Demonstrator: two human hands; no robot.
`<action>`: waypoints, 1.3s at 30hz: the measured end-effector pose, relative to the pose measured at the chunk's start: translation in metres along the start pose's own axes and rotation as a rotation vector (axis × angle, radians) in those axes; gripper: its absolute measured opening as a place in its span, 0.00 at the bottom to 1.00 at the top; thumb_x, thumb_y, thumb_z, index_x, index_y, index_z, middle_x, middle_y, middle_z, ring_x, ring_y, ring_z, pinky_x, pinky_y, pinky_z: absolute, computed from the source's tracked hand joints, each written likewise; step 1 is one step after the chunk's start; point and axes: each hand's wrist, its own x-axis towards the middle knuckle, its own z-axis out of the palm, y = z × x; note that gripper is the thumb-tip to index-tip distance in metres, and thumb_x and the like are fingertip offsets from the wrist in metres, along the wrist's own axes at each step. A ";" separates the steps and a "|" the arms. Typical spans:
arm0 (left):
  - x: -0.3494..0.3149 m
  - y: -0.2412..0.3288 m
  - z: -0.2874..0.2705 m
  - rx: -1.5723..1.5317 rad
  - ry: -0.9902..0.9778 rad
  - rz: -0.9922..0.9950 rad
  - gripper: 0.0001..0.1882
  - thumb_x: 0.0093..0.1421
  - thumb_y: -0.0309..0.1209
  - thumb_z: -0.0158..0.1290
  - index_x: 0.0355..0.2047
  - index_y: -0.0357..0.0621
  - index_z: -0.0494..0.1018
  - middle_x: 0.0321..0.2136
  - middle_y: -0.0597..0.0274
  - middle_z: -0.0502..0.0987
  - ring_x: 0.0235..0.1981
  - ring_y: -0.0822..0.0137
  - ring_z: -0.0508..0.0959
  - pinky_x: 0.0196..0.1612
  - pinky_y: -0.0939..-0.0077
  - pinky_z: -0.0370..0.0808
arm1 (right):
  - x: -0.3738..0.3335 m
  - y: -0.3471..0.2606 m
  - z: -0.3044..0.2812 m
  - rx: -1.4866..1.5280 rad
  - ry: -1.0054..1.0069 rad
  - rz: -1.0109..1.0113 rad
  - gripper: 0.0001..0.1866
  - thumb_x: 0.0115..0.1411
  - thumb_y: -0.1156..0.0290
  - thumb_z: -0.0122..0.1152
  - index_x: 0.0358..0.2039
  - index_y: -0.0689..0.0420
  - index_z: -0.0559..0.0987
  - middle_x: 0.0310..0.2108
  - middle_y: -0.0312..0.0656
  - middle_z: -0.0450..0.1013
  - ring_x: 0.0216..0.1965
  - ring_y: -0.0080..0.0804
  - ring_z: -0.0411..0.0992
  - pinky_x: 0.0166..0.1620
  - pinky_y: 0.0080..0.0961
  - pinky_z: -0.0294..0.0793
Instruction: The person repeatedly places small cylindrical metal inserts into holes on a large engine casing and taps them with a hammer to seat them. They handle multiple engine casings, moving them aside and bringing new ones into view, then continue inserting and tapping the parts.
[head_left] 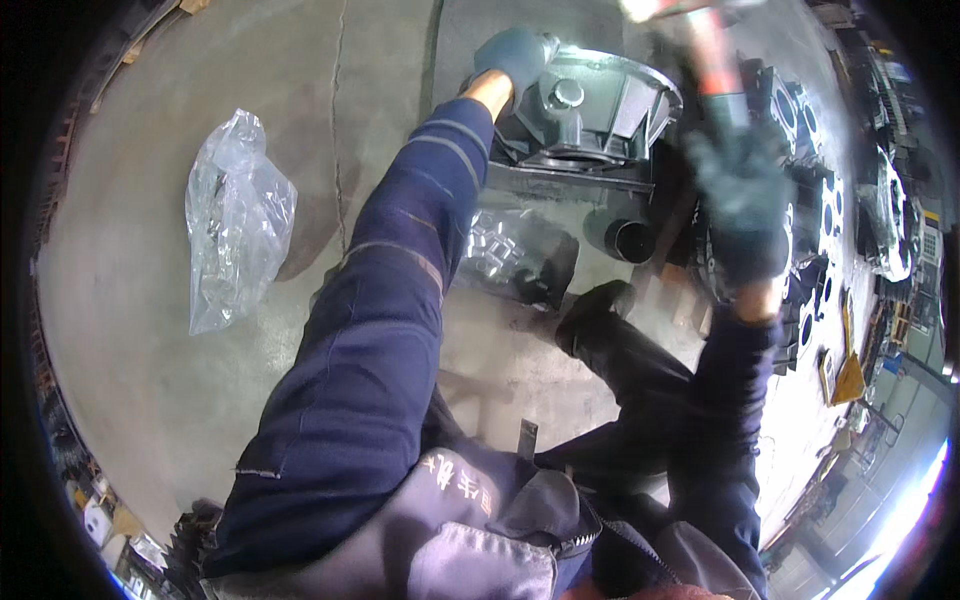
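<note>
A grey cast-metal housing [600, 110] with a flanged rim and ribs stands on a dark base in front of me. My left hand [512, 58], in a dark glove, is closed at the left end of its upper rim. A small shiny piece shows by the fingertips, but I cannot make out what it is. My right hand [738, 195], gloved and smeared by motion, grips a hammer [712, 55] with a red and dark handle. The hammer's head is blurred at the top edge, up and right of the housing.
A clear plastic bag [235, 225] lies on the floor at left. Another bag of shiny metal parts [495, 250] lies below the housing, beside a dark cylinder [630, 240]. Metal castings [790, 110] line the right, and my shoe [598, 305] is close by.
</note>
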 end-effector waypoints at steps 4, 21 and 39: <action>-0.002 0.004 0.001 0.031 0.015 -0.011 0.29 0.65 0.54 0.45 0.48 0.46 0.82 0.49 0.44 0.81 0.52 0.43 0.81 0.56 0.52 0.74 | 0.011 -0.027 -0.005 0.309 0.446 0.002 0.10 0.67 0.67 0.64 0.43 0.61 0.81 0.29 0.37 0.78 0.28 0.25 0.76 0.32 0.24 0.76; 0.000 0.004 0.002 -0.001 0.035 -0.028 0.31 0.67 0.56 0.46 0.47 0.40 0.82 0.47 0.38 0.81 0.50 0.40 0.81 0.55 0.52 0.74 | 0.008 -0.012 0.017 0.306 0.356 0.057 0.18 0.69 0.60 0.57 0.52 0.59 0.77 0.37 0.43 0.80 0.29 0.27 0.77 0.29 0.26 0.76; -0.013 0.011 -0.001 0.008 0.075 -0.025 0.31 0.67 0.56 0.46 0.48 0.40 0.82 0.50 0.38 0.80 0.53 0.41 0.79 0.57 0.50 0.73 | -0.018 0.001 0.066 -0.230 -0.235 0.342 0.26 0.64 0.52 0.59 0.53 0.60 0.76 0.42 0.56 0.81 0.42 0.56 0.79 0.44 0.45 0.78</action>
